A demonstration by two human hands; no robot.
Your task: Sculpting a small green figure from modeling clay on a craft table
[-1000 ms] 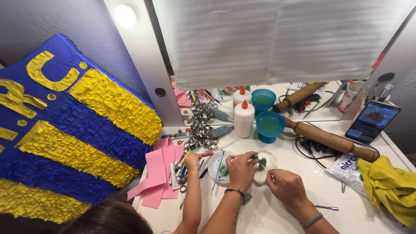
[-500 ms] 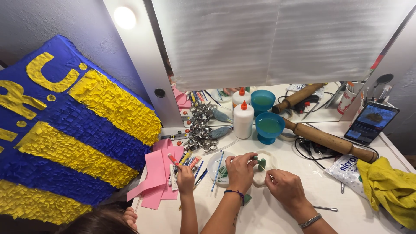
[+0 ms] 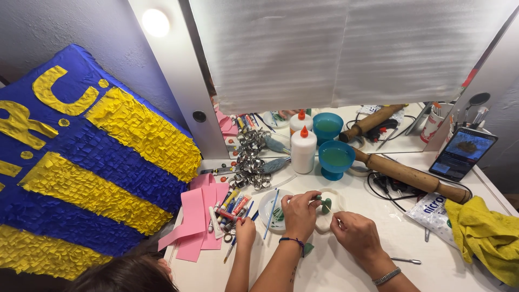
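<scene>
A: What are the person's own hands doing?

B: The left hand (image 3: 300, 213) curls over a small white moulded piece (image 3: 327, 215) on the white table (image 3: 351, 265), fingers pressed together, pinching a thin stick with a green blob at its tip. The right hand (image 3: 357, 236) sits just beside the piece at its right edge, fingertips closed against it.

A: And the third hand?

B: That belongs to another person, lower left. Their hand (image 3: 245, 231) reaches into the paint tubes (image 3: 233, 204) beside the pink paper sheets (image 3: 197, 216); I cannot tell its grip.

A: What lies around the piece?

B: A white plate (image 3: 268, 212) with green smears touches the left hand. Behind stand a glue bottle (image 3: 303, 151) and a blue cup (image 3: 336, 159). A wooden rolling pin (image 3: 411, 177) lies to the right, a yellow cloth (image 3: 484, 235) beyond it, and a blue-and-yellow piñata (image 3: 81, 162) leans on the left.
</scene>
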